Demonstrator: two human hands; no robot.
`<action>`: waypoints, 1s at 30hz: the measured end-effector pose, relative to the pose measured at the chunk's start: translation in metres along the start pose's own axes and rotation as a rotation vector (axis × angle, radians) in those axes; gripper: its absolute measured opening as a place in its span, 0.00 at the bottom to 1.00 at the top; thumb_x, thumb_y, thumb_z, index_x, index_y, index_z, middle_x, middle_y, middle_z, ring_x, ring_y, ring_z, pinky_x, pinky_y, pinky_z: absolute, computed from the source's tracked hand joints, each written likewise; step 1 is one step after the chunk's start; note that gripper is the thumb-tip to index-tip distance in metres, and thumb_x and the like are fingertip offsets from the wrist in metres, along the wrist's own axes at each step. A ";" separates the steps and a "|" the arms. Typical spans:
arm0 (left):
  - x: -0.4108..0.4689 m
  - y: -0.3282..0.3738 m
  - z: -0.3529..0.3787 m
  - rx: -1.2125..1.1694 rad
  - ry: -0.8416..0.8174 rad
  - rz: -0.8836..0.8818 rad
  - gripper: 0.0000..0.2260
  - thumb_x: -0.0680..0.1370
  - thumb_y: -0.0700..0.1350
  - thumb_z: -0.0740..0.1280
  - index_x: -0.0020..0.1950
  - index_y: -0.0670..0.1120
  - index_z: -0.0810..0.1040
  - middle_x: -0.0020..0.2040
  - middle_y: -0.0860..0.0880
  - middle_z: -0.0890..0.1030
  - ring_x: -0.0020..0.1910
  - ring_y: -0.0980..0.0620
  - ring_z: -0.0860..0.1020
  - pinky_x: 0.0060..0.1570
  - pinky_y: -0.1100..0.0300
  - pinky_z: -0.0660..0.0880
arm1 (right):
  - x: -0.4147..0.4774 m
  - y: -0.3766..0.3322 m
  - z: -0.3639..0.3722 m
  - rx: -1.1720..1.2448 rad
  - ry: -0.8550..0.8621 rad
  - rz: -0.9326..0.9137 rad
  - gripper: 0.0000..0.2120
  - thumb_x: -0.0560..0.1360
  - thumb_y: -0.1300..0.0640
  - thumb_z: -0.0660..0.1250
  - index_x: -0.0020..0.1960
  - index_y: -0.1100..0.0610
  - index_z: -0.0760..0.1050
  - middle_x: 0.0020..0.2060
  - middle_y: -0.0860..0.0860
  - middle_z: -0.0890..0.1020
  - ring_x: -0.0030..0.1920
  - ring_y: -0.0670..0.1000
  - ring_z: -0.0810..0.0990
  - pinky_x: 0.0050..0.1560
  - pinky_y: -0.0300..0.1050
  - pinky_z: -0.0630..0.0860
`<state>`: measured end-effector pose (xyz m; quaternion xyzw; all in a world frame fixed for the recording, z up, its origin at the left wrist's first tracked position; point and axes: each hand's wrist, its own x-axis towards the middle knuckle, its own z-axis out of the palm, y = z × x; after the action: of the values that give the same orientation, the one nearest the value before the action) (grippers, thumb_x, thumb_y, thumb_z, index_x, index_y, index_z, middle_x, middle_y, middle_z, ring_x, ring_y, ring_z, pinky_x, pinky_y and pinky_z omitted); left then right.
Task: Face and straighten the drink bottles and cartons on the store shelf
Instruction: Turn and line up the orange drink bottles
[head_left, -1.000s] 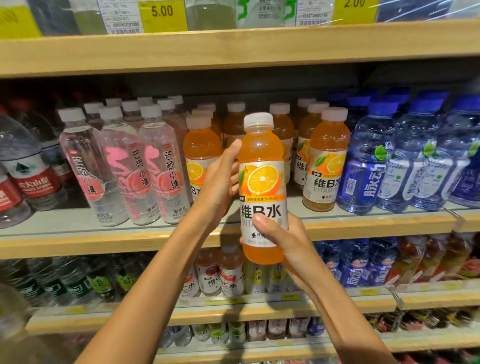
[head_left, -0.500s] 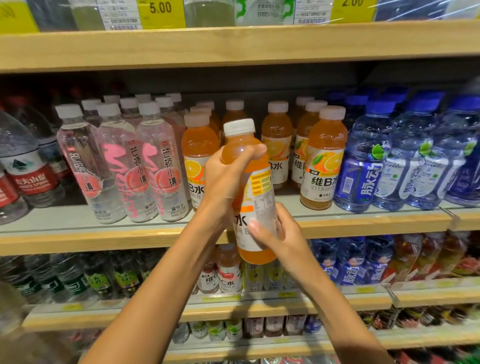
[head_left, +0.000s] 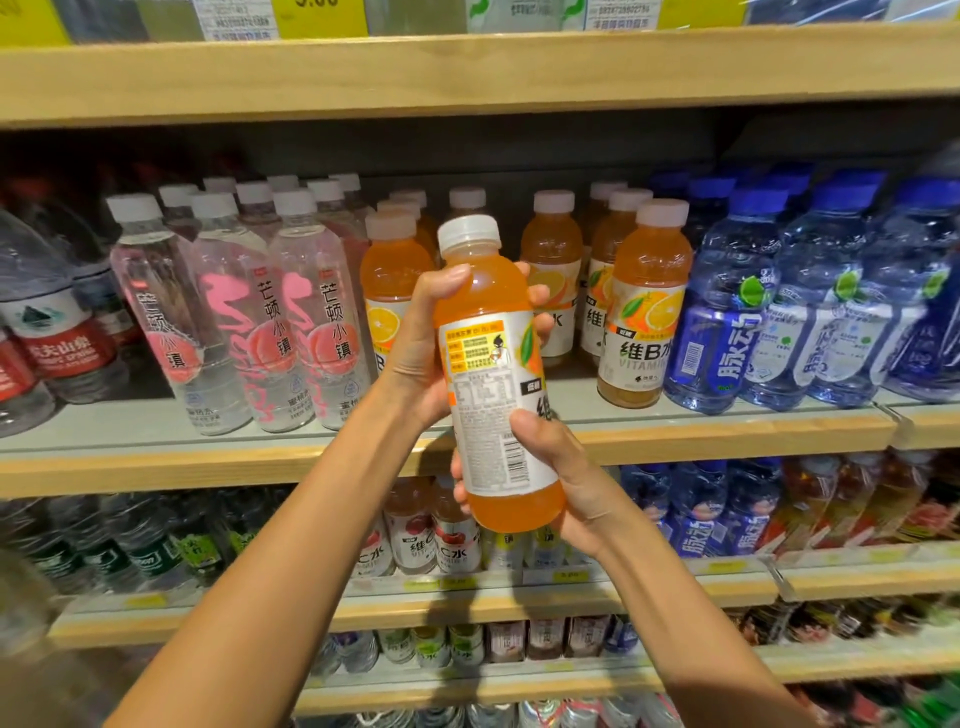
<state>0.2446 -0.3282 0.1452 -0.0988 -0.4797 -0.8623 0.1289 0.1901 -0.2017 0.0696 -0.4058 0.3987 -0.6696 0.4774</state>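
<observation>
An orange drink bottle (head_left: 488, 364) with a white cap is held in the air in front of the middle shelf (head_left: 727, 431), tilted slightly left. Its back label with small print and a barcode faces me. My left hand (head_left: 421, 353) grips its upper half, fingers wrapped round the far side. My right hand (head_left: 550, 478) grips its lower part, thumb on the label. More orange bottles (head_left: 644, 306) of the same kind stand on the shelf behind, with a gap in the front row behind the held bottle.
Clear bottles with pink labels (head_left: 244, 322) stand left of the orange ones, blue-capped water bottles (head_left: 800, 301) right. Red-labelled water bottles (head_left: 57, 343) sit far left. A wooden shelf (head_left: 467, 67) with price tags runs above; lower shelves (head_left: 519, 603) hold several small bottles.
The bottle has been turned in both hands: its orange-slice front faced me a second ago, and now the back label faces me. It also tilted slightly left.
</observation>
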 end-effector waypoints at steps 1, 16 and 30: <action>-0.001 0.000 -0.001 0.066 0.057 0.010 0.35 0.58 0.55 0.79 0.59 0.41 0.74 0.50 0.42 0.82 0.46 0.46 0.81 0.49 0.53 0.78 | -0.001 0.000 0.002 -0.030 0.051 -0.020 0.39 0.61 0.38 0.76 0.63 0.61 0.73 0.43 0.61 0.82 0.41 0.58 0.82 0.43 0.50 0.80; -0.001 -0.017 0.027 0.741 0.636 0.295 0.25 0.68 0.58 0.73 0.61 0.48 0.74 0.51 0.52 0.82 0.47 0.59 0.82 0.44 0.66 0.78 | -0.001 0.015 0.008 -0.595 0.561 -0.296 0.22 0.71 0.40 0.69 0.58 0.51 0.69 0.45 0.45 0.81 0.45 0.42 0.81 0.42 0.38 0.76; 0.002 -0.010 0.007 0.125 0.286 0.005 0.30 0.56 0.50 0.77 0.55 0.42 0.77 0.46 0.44 0.84 0.40 0.47 0.83 0.40 0.54 0.80 | -0.015 -0.006 -0.020 -0.044 0.095 0.013 0.42 0.63 0.36 0.74 0.70 0.56 0.68 0.62 0.55 0.79 0.64 0.56 0.76 0.63 0.54 0.74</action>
<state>0.2402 -0.3168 0.1413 0.0321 -0.5090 -0.8356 0.2040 0.1734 -0.1832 0.0656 -0.3813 0.4383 -0.6761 0.4531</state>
